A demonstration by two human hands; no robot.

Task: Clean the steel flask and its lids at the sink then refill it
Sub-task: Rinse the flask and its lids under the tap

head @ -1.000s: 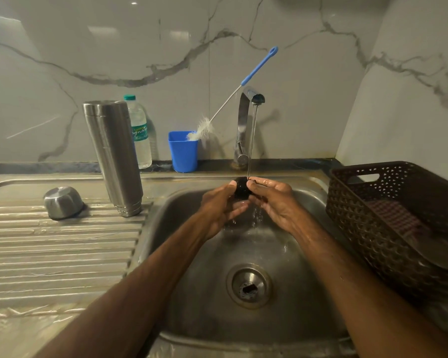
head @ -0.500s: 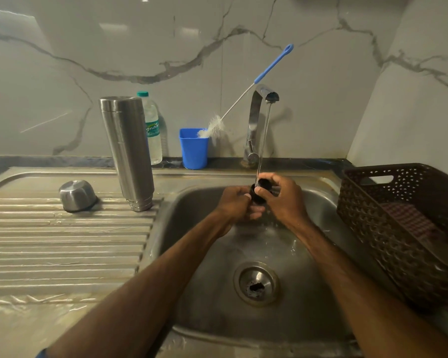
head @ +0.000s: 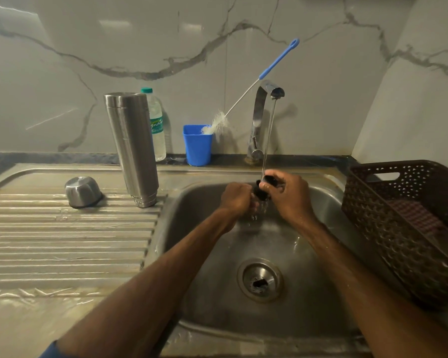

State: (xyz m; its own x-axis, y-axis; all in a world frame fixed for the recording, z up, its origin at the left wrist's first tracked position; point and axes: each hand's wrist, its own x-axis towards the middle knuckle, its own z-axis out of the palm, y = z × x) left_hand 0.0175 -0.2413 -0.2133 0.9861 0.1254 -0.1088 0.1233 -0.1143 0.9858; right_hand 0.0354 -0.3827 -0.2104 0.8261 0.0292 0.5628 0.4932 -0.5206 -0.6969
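Flask (head: 132, 148) stands left of tap (head: 263, 117); black lid (head: 262, 190) gripped by left hand (head: 237, 198) and right hand (head: 286, 196), being rinsed; turning needed next.

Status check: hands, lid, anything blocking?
Left hand and right hand both gripping black lid under tap stream. Flask upside down on drainboard. Nothing blocking.

One steel flask (head: 131, 148), two lids (head: 82, 191) (head: 263, 188), one plastic bottle (head: 157, 125), one blue cup (head: 197, 144), one brush (head: 246, 96), one basket (head: 409, 223).
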